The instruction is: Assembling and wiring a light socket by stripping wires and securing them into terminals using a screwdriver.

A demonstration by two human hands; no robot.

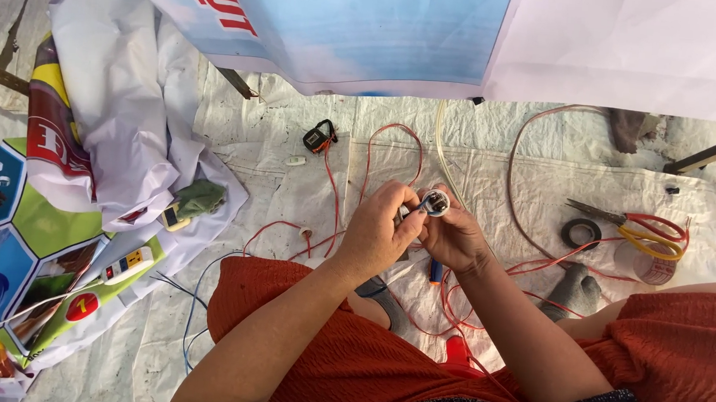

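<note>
My left hand [379, 229] and my right hand [454, 234] meet in the middle of the view, over a white woven sheet [492, 176]. Between the fingertips they grip a small round white lamp socket [435, 202], its open end facing up. A thin dark tool or wire end pokes from my left fingers toward the socket. Red wires [334, 193] trail across the sheet under and around both hands. A blue-handled tool [435, 271] lies just below my right hand.
Scissors with red and yellow handles [631, 226], a black tape roll [580, 233] and a clear tape roll [646, 265] lie at the right. A small black-and-orange part [320, 136] sits beyond the hands. A white power strip [128, 265] rests on printed banners at the left.
</note>
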